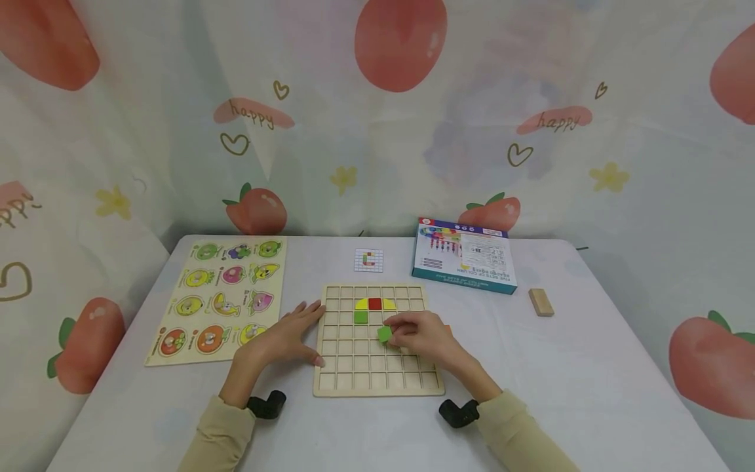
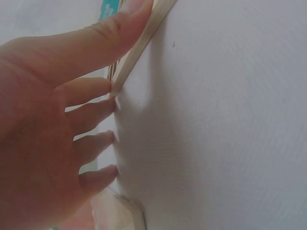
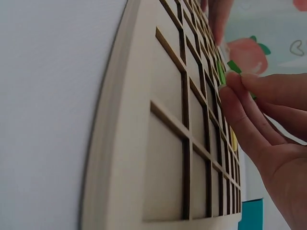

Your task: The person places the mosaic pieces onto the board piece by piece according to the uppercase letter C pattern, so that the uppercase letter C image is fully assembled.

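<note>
**A:** What does the right hand (image 1: 426, 335) have?

**B:** A small green square tile (image 1: 385, 334), pinched between thumb and fingertips. It is flat and thin, bright green, and held tilted over the wooden grid board (image 1: 379, 387) just right of the frame's centre. In the right wrist view only a sliver of the green tile (image 3: 233, 66) shows past the fingertips (image 3: 236, 81), close above the grid cells.

**A:** And the board itself?

**B:** Pale wood, square, divided by thin ribs into rows of square cells. Near its top edge sit 3 pieces forming an arch: a yellow quarter piece (image 1: 361, 303), a red square (image 1: 374, 303) and another yellow quarter piece (image 1: 388, 304). Below the left yellow one lies a darker green square (image 1: 360, 317), already in a cell.

**A:** The left hand (image 1: 287, 338)?

**B:** Flat on the white table (image 1: 590, 393), fingers spread wide and straight, tips against the board's left edge. The left wrist view shows the thumb (image 2: 96, 40) lying on the board's rim (image 2: 144, 43); it grips nothing.

**A:** Anything else about?

**B:** A fruit peg puzzle (image 1: 219, 298) at left centre, a small pattern card (image 1: 368, 260) above the board, a toy box (image 1: 464, 255) to the upper right, and a wooden block (image 1: 541, 302) further right.
</note>
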`<state>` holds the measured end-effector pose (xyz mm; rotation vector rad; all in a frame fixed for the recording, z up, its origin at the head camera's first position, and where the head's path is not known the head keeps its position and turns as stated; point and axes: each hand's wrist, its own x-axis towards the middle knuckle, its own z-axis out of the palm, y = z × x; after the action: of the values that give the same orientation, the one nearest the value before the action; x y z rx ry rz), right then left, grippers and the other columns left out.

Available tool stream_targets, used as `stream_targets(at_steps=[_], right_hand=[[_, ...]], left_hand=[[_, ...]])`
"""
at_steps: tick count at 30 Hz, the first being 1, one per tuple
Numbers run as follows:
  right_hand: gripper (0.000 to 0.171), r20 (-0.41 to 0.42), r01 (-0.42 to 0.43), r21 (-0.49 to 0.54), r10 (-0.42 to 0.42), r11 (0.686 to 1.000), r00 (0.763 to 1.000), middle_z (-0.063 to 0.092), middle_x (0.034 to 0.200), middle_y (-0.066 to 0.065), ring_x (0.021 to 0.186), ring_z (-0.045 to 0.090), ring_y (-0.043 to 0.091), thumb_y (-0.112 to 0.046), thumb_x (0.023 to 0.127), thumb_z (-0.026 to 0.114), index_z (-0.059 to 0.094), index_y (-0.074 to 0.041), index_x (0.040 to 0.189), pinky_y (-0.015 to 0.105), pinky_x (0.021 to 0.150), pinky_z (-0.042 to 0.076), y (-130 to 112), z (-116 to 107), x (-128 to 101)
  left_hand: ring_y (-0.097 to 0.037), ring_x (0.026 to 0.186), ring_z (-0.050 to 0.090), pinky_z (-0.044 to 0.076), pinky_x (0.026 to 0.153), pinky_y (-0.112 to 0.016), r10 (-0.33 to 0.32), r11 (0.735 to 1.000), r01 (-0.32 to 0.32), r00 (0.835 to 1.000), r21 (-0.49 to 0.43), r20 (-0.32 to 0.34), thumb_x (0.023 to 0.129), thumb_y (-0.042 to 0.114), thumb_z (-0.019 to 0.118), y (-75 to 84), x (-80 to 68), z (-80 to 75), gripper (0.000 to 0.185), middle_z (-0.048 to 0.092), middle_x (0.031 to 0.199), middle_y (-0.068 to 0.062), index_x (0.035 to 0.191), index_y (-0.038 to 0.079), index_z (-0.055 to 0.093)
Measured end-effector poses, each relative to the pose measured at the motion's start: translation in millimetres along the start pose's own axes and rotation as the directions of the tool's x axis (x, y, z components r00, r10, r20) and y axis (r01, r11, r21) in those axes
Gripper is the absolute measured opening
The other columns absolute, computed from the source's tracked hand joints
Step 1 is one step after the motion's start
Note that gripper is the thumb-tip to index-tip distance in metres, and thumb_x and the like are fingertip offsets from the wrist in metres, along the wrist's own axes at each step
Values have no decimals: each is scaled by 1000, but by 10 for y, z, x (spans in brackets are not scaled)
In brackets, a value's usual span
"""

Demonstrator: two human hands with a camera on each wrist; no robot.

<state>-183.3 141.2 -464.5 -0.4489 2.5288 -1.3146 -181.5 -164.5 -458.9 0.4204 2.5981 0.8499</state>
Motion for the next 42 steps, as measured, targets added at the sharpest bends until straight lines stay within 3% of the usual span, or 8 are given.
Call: stream_targets(at_steps=[17,25,33,42], right_hand=[[25,-34,-34,-66,32,997,999,73,94,1,82,64,12,-8,86,82,79,-6,111,23,75,57,-182,270,305],[23,13,68,-123,-67,990,998,69,86,1,79,59,13,-6,86,81,78,-1,109,19,70,52,-233,298,364],[23,53,84,-168,-77,982,996,64,83,0,78,56,14,-5,87,81,78,-1,110,19,67,49,-269,300,368],[20,83,130,-179,-117,975,990,70,95,3,84,60,13,-4,90,76,77,-2,110,20,76,54,-222,256,313]], left_hand=[[-40,160,10,12,128,-60,7,1000,-7,1000,10,6,77,28,91,-8,12,-6,104,24,171,-12,161,6,34],[-40,159,11,13,127,-62,6,1000,-6,1000,17,9,77,29,91,-16,20,-11,104,24,171,-12,161,6,33],[-40,159,10,13,127,-61,7,1000,-7,1000,22,11,77,31,91,-24,22,0,104,24,171,-12,161,7,33],[-40,159,11,13,127,-62,2,1000,-3,1000,16,10,77,28,91,-13,18,-7,104,24,171,-12,161,6,34]])
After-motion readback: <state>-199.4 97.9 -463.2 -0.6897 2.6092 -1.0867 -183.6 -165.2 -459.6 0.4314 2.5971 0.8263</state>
